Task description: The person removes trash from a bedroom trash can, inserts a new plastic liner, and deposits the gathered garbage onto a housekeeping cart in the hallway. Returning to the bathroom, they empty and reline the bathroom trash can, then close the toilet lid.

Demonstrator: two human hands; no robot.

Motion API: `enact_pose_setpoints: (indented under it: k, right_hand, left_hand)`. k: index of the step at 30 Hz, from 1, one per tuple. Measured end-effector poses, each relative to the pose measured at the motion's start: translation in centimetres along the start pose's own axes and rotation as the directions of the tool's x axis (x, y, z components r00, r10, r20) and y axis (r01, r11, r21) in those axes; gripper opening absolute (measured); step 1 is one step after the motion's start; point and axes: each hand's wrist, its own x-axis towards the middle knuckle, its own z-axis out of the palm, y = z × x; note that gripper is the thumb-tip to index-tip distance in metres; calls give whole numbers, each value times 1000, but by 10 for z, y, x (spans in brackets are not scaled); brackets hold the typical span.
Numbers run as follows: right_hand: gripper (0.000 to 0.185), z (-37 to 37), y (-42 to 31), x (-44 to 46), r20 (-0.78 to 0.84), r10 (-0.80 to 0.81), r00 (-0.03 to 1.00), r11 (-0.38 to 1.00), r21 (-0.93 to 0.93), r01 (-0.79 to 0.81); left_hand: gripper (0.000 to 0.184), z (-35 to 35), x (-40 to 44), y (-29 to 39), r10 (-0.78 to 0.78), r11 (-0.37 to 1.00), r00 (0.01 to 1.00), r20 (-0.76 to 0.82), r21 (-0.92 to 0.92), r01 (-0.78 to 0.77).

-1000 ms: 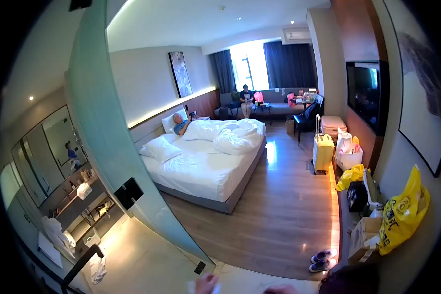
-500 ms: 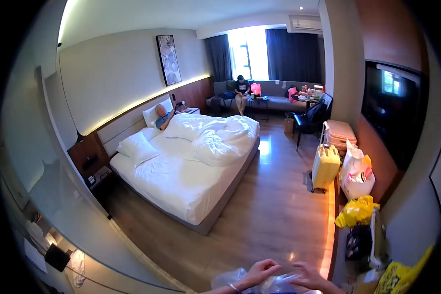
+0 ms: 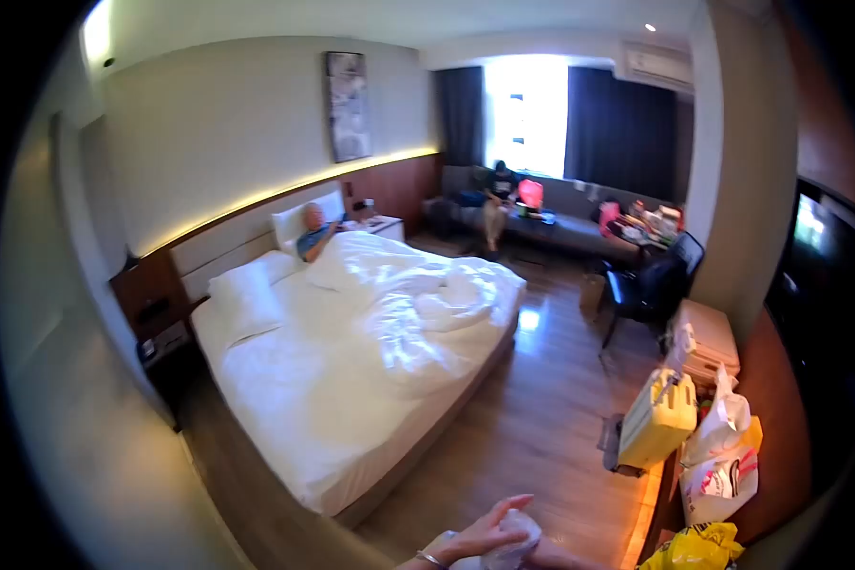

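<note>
Both our hands have come closer together since the earlier frame, and the clear plastic [image 3: 513, 543] that hung loose below them is now bunched between them at the bottom edge of view. Our left hand [image 3: 484, 534], with a bracelet [image 3: 431, 560] at its wrist, reaches across the plastic; some fingers stretch out above it and others lie against it, but we cannot tell how firmly they grip. Our right hand [image 3: 551, 553] is blurred and mostly hidden behind the plastic, so we cannot tell how its fingers stand.

Ahead of us is a white bed [image 3: 304, 408] with a rumpled quilt [image 3: 413, 294], where a person [image 3: 315, 237] lies propped on a pillow. Another person [image 3: 500, 198] sits on the sofa [image 3: 579, 226]. To our right we see a yellow suitcase [image 3: 657, 418], a pink suitcase [image 3: 705, 337], a white bag [image 3: 717, 475] and a yellow bag [image 3: 695, 549].
</note>
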Motion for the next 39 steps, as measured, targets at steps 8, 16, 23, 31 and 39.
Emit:
enact_pose_setpoints:
  k: [8,16,23,31,39]
  right_hand:
    - [34,-243,64,10,-358,68,931,991,135,-20]
    - [32,-533,66,142,45,246,968,951,183,-250]
    - [31,-782,55,275,-322,95,942,992,106,-64]
    - [27,-995,103,338,-711,216,669,972,92,-215]
    - [25,-1271,147,422,-809,388,443,556,588,587]
  left_hand:
    - [21,56,267,-132,-282,953,870,405,15,302]
    - [29,-78,524,-155,-604,665,713,-356,-718,204]
    - [25,-202,678,-203,-282,959,532,-798,-246,141]
    - [17,-202,993,-317,-319,947,915,-248,-36,320]
    - [22,-133,1232,-372,-191,839,858,476,534,-110]
